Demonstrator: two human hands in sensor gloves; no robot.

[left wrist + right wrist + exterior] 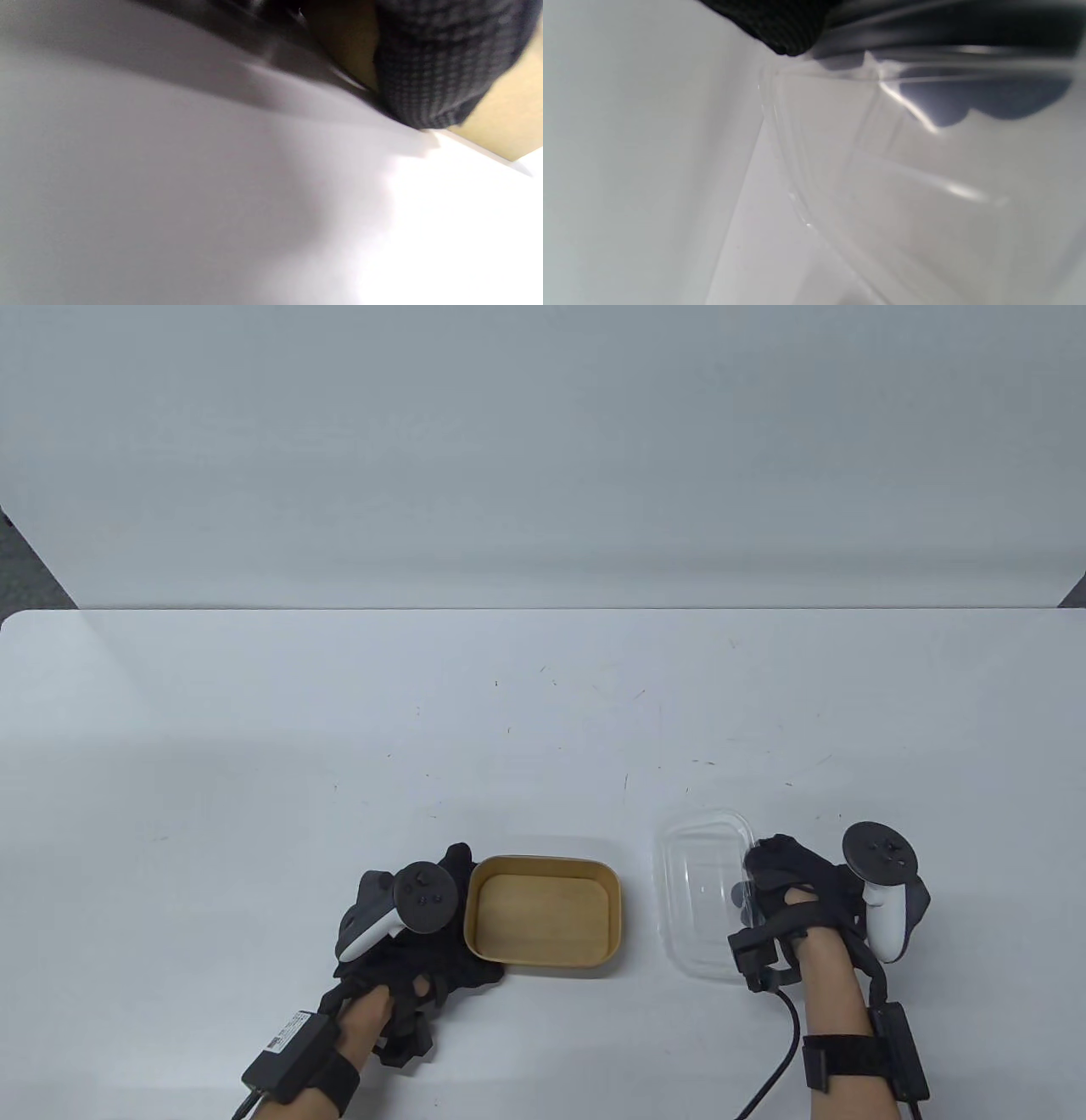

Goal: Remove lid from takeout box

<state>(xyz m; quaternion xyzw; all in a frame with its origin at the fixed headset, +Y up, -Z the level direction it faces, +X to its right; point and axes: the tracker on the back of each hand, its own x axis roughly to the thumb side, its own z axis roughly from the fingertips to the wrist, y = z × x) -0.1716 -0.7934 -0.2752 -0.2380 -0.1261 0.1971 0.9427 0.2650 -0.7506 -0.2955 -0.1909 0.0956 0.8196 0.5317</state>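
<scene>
A tan takeout box [543,918] stands open on the white table near the front edge. My left hand [441,925] rests against its left side; in the left wrist view a gloved finger [432,72] touches the box wall [505,123]. A clear plastic lid [700,891] lies to the right of the box, apart from it. My right hand [776,882] holds the lid's right edge. In the right wrist view the lid [925,190] fills the frame, with a gloved fingertip [785,25] at its rim.
The white table [509,729] stretches far back to a pale wall. A cable [785,1052] runs from my right wrist toward the front edge.
</scene>
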